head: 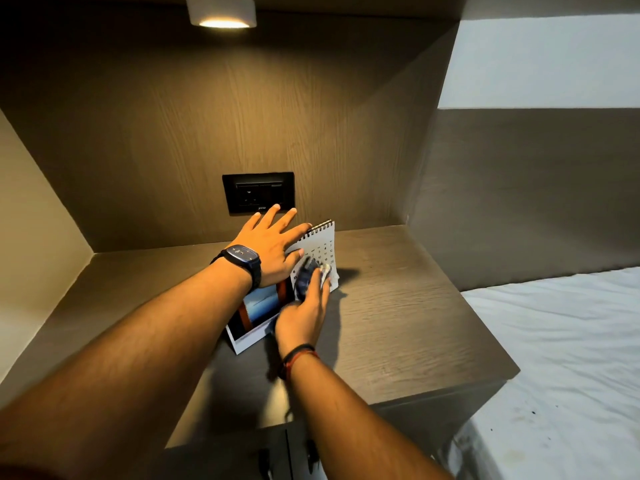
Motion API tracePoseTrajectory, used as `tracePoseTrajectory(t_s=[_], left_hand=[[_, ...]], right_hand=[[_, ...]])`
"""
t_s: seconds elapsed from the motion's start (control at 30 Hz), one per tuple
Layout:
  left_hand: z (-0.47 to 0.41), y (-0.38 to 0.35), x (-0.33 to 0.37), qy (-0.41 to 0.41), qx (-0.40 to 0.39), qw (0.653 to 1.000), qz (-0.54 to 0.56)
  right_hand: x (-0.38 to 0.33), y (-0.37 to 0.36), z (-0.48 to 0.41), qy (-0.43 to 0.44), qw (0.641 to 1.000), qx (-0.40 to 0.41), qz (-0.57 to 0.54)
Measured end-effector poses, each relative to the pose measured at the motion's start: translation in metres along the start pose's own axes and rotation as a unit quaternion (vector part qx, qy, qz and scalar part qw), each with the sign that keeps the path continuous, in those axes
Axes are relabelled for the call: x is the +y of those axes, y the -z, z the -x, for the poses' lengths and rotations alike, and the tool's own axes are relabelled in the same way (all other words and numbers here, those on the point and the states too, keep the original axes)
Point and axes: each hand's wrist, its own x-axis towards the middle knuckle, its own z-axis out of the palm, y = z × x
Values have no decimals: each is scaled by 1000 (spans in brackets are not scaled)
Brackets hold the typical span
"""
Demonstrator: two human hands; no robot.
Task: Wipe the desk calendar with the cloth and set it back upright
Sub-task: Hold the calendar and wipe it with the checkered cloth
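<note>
Wooden nightstand (398, 306) — right hand (303, 317) presses cloth (308, 273) against calendar (323, 244).

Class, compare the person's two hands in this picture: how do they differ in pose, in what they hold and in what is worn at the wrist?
The left hand is spread flat with fingers open, steadying the desk calendar from behind; the right hand presses a dark cloth against its front page. The left wrist wears a watch; the right wears a thread band. Both touch the calendar.
</note>
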Motion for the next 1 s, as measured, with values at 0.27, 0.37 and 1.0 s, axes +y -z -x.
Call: tracePoseTrajectory(t_s=[0.27,0.37,1.0], left_hand=[[0,0,-2,-7,-4,1000,8],[-1,1,-1,-8,1,1000,10],[4,5,2,-23,22,999,-7]], right_hand=[[9,2,9,-3,1000,-11,15],[-5,-2,5,31,999,10,-14],[1,-1,5,-11,999,31,-41]])
